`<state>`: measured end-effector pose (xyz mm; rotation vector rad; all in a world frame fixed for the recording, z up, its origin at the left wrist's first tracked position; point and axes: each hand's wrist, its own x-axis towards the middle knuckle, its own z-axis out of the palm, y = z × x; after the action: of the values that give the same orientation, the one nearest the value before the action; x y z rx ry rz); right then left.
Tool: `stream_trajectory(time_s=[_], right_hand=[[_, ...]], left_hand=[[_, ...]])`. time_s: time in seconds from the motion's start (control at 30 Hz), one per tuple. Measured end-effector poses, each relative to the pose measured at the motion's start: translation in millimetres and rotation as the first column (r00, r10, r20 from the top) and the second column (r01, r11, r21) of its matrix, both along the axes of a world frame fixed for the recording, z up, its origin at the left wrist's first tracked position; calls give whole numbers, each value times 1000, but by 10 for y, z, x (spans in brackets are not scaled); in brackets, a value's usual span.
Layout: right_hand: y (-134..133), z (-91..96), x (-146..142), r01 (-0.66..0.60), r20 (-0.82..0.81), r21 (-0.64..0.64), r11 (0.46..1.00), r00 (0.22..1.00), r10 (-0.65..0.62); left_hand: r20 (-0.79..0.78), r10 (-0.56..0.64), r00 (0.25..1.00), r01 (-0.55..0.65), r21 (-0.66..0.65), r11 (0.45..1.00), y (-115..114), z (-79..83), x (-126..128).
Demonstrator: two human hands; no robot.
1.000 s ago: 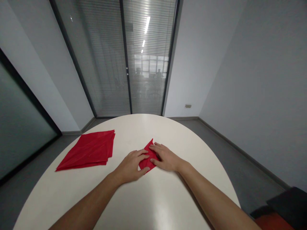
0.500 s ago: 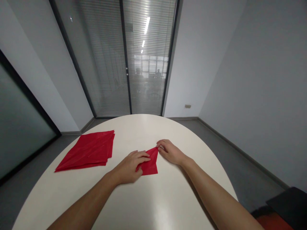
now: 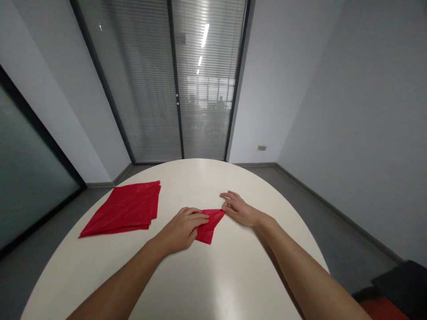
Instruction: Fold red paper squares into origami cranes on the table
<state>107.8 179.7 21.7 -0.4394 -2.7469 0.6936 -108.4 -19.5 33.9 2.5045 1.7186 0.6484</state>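
A small folded red paper (image 3: 209,226) lies in the middle of the round white table (image 3: 213,275). The left hand (image 3: 182,229) rests flat on the left part of this paper. Its fingers (image 3: 199,217) lie close together and stretched out, pressing down. I think this holds the paper so it cannot slide.

The right hand (image 3: 239,210) is just to the right of the paper. Its fingertips (image 3: 226,206) touch the paper's pointed right corner. I cannot tell if they pinch the corner or only push on it. That corner looks like the handy spot to steer the thin paper.

Well to the left of the small paper lies a flat pile of red sheets (image 3: 123,208), out of the way of both hands.
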Motion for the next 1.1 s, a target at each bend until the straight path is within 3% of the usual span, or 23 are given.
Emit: stream_trajectory(time_s=[0.43,0.73,1.1], right_hand=[[-135,127,9,-25,65,-45,999,997,28],[-114,40,-97,-33,34,132,991,999,29],[-179,117,-177,-16,-73,245,969,997,35]], left_hand=[[35,45,998,-46,26,999,44,-123,-79],[22,54,998,-55,29,998,40,-83,-39],[9,92,996,-92,50,994,56,-114,-59]])
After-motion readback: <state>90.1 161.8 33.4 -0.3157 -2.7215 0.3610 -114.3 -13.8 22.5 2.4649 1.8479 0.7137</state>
